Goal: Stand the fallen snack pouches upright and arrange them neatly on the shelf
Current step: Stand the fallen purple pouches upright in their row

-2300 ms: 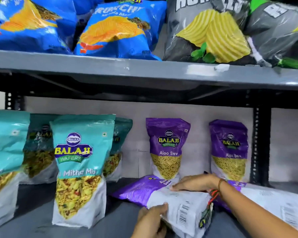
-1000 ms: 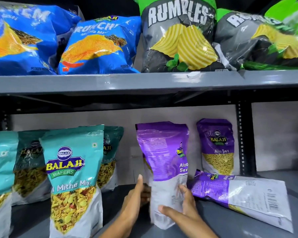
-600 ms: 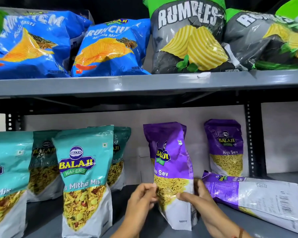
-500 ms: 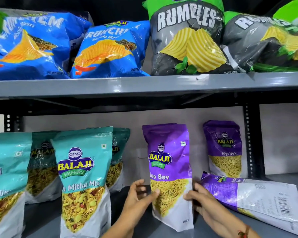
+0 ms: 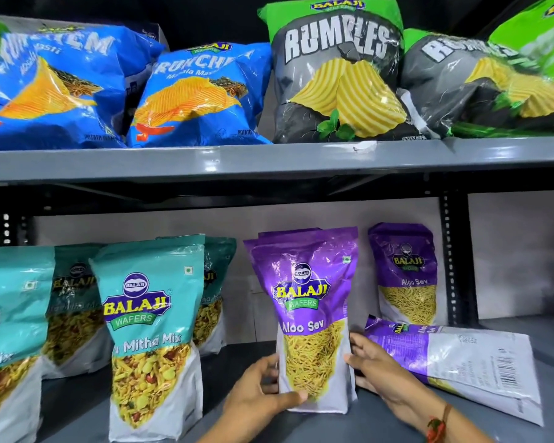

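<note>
A purple Aloo Sev pouch (image 5: 311, 314) stands upright at the middle of the lower shelf (image 5: 550, 343), label facing me. My left hand (image 5: 263, 396) grips its lower left edge, thumb across the front. My right hand (image 5: 376, 367) presses on its lower right side. Another purple pouch sits directly behind it, only its top edge showing. To the right, a fallen purple pouch (image 5: 461, 362) lies flat with its barcode side up. Behind that one a purple pouch (image 5: 405, 273) stands upright against the back wall.
Teal Mitha Mix pouches (image 5: 151, 334) stand in rows on the left of the lower shelf. The upper shelf (image 5: 269, 158) carries blue (image 5: 192, 97) and grey-green (image 5: 339, 78) chip bags. A black upright post (image 5: 454, 260) stands at the right, with a white object beyond it.
I lifted the fallen purple pouch off the shelf, stood it up and turned it until its label faces front. Both hands now hold it lower down, set on the shelf.
</note>
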A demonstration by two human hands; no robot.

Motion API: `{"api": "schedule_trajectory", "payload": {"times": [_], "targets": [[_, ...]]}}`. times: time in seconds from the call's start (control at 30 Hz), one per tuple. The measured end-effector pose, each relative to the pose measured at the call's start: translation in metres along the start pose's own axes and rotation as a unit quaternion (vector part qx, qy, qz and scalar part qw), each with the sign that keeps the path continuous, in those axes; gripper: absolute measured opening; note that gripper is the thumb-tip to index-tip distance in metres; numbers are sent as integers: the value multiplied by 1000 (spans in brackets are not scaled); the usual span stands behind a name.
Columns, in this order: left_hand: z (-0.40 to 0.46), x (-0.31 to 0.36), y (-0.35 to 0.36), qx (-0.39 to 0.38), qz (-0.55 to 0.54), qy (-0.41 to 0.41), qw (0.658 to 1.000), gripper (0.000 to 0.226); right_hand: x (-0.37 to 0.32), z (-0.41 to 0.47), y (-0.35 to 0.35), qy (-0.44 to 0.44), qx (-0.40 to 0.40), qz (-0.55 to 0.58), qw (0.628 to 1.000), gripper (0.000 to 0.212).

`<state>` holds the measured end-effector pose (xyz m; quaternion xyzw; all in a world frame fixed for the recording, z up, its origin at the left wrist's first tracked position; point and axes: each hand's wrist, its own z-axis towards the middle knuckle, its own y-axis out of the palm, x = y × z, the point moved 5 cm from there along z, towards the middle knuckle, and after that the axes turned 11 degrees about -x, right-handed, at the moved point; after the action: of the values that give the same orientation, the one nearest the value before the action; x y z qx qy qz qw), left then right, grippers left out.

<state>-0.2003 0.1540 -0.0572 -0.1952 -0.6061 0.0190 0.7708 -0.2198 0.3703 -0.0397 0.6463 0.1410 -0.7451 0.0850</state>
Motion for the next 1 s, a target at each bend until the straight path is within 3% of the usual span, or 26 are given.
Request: {"api": "schedule_trajectory", "payload": {"times": [0.27, 0.43, 0.53, 0.63, 0.73, 0.83, 0.9, 1.0], "targets": [[-36, 2, 7, 43, -25, -1, 999, 118, -8, -10, 10, 23, -55, 35, 998, 38], [-57, 32, 16, 160, -96, 55, 981, 77, -19, -22, 14, 10, -21, -37, 999, 32], [-65, 63, 47, 172, -160, 101, 967, 70, -36, -35, -9, -42, 44, -86, 994, 37], [-55, 87, 95, 95, -206, 102, 968, 70, -65, -54, -53, -97, 104, -142, 980, 35], [-33, 89, 148, -14, -269, 8, 963, 63, -88, -66, -118, -121, 166, -205, 957, 35], [-21, 84, 196, -127, -364, -96, 918, 58, -87, -68, -188, -54, 168, -272, 946, 26], [-12, 79, 218, -145, -393, -155, 895, 40, -76, -64, -225, -6, 168, -302, 938, 12], [13, 74, 248, -108, -405, -215, 882, 26, -53, -55, -265, 51, 115, -322, 938, 16]]}}
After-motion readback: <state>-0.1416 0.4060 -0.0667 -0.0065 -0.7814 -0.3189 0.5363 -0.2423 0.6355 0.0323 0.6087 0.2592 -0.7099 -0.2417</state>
